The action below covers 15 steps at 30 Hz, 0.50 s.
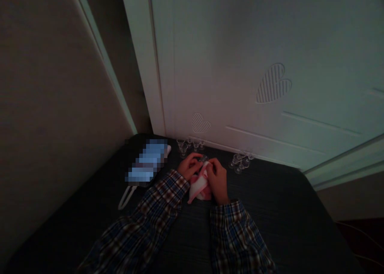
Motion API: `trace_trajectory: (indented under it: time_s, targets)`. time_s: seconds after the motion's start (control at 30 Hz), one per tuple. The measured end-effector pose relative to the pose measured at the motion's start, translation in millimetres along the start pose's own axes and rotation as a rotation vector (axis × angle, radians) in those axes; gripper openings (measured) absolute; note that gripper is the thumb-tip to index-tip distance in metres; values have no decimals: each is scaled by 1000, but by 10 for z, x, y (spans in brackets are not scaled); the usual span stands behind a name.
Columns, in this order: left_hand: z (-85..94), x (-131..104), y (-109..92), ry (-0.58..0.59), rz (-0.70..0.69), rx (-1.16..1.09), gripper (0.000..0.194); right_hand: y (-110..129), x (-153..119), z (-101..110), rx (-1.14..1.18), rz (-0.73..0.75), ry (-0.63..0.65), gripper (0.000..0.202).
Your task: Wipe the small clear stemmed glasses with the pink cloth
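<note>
Near the middle of the dark table, my left hand (190, 167) has its fingers curled round a small clear glass cup (204, 159), partly hidden by the fingers. My right hand (219, 181) pinches a pink and white cloth (199, 187) against that cup. The cloth hangs down between both hands to the tabletop. Behind my left hand stands a group of several small clear stemmed cups (195, 145). To the right of my right hand is another cluster of similar small cups (240, 161).
A phone (148, 162) with a blurred, lit screen lies on the left of the dark table (270, 210), a white strap loop (127, 197) at its near end. White panelling (228, 66) with heart reliefs rises behind the table. A brown wall (60, 106) borders the left.
</note>
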<state>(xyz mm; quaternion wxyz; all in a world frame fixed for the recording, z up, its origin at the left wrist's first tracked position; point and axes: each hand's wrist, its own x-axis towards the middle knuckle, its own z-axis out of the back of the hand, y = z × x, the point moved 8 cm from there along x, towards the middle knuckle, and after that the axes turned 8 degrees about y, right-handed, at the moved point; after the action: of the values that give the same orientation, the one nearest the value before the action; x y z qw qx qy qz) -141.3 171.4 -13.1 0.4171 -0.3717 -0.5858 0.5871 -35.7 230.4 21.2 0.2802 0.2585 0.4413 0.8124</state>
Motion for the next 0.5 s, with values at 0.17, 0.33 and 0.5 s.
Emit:
trace_trajectory:
  time_s: [0.17,0.33,0.5]
  targets:
    - [13,-13,11,-21,-15,107,31,3,-3,0,-19,19,-1,22]
    - [4,-20,25,-14,-26,147,31,-12,-4,-4,-18,8,1,22]
    - [-1,-12,18,-9,-29,174,31,-33,4,-8,-22,0,3,21]
